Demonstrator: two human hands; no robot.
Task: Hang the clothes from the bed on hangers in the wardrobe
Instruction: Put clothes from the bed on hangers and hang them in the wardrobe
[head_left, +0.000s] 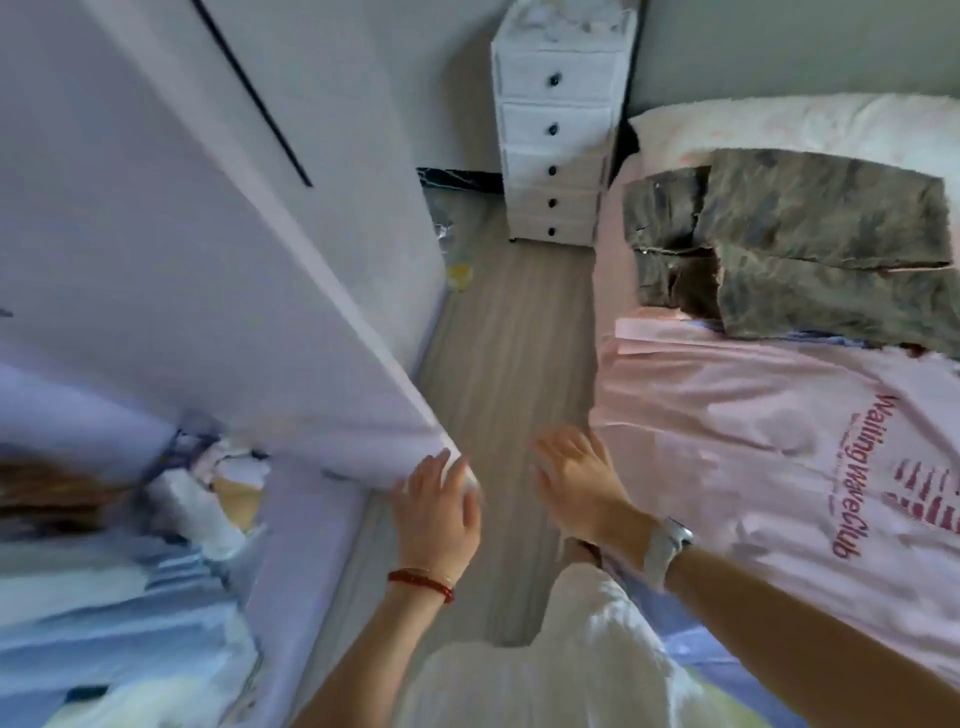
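Your left hand (436, 512) rests flat against the free edge of the wardrobe door (218, 291), fingers straight, gripping nothing. Your right hand (574, 478) hangs over the floor (498, 338) just beside the bed (618, 270), fingers loosely spread and empty.

The step looks like swinging the door wide. Push at that outer edge where you have the most leverage, and take it fully open so the hanging space is clear before you carry anything across. Keep your fingers on the face, not wrapped round the edge near the frame.

The clothes wait on the bed — a pink shirt (753, 441) with red lettering lies nearest you, and a grey-green patterned garment (810, 244) lies folded beyond it, overlapping the shirt's far edge. The shirt is the easy first pick for your right hand.

Inside the wardrobe, blurred striped and pale fabrics (104, 597) crowd the lower left; no hanger shows clearly. The aisle is narrow — a white drawer unit (553, 130) stands at its far end, and something small and yellow (460, 273) sits on the floor by the wardrobe's base, well ahead of you.
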